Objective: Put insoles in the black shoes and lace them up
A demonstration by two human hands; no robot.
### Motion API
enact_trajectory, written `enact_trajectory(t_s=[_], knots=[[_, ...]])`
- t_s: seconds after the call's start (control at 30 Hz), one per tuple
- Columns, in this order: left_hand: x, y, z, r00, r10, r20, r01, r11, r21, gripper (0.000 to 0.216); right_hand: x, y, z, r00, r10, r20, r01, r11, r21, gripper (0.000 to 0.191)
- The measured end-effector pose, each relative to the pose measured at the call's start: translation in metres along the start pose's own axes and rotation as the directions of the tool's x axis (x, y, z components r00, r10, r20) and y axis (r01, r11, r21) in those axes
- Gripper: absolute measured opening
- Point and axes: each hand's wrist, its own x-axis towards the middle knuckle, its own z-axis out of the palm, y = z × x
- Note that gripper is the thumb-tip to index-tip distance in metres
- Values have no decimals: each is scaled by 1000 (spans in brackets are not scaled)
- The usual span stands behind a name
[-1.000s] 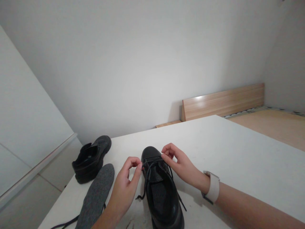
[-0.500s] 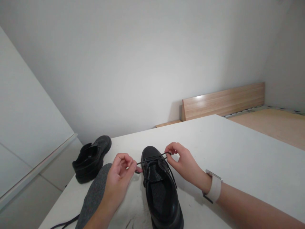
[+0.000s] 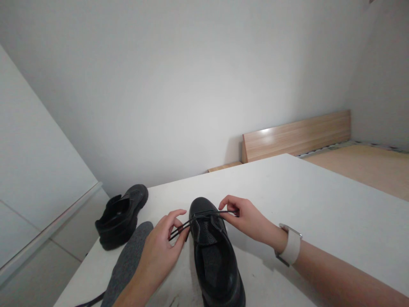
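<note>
A black leather shoe [image 3: 214, 260] stands on the white table [image 3: 319, 226], toe pointing away from me. Its black lace [image 3: 198, 217] runs across the top of the shoe between my two hands. My left hand [image 3: 161, 247] is just left of the shoe, fingers pinched on one end of the lace. My right hand [image 3: 246, 218] is at the shoe's right side, pinching the other end and holding it taut. A white watch band [image 3: 290, 249] sits on my right wrist.
A second black shoe [image 3: 120, 215] lies at the table's far left corner. A grey insole [image 3: 128, 260] rests beside it, with a loose black lace [image 3: 92, 301] near the front edge. Wooden boards [image 3: 297, 135] lean at the wall behind the table.
Both hands have pulled the lace ends outward and lower, so the lace now lies taut across the shoe. The view has shifted slightly.
</note>
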Motion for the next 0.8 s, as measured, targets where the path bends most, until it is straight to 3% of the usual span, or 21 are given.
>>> enact_trajectory(t_s=[0.1,0.23,0.4,0.5,0.57,0.67,0.73,0.8], knots=[[0,-1,-3,998,40,-40,-38,998,43,16,0,1,-3,994,33,105,-29,999,-34,11],[0,0,-6,983,148,-110,-144,989,43,11,0,-1,-4,995,-48,84,53,997,-58,8],[0,1,-11,948,164,-271,-153,986,61,5,0,-2,-6,950,-260,-171,229,956,-181,5],[-1,-1,-14,960,-8,-281,-48,980,-191,4,2,0,-8,891,-308,-333,261,949,-178,8],[0,-1,-15,961,-160,-225,41,890,-455,6,3,1,-9,861,-284,-421,271,958,-91,6],[2,4,-17,948,-287,-140,66,607,-792,6,4,-1,-8,849,-154,-505,281,942,186,13],[2,9,-20,944,-312,-107,47,449,-892,4,3,-5,-6,868,-60,-494,275,885,375,20],[1,15,-25,947,-310,-79,47,379,-924,2,2,-10,-5,898,-18,-440,260,828,497,24]])
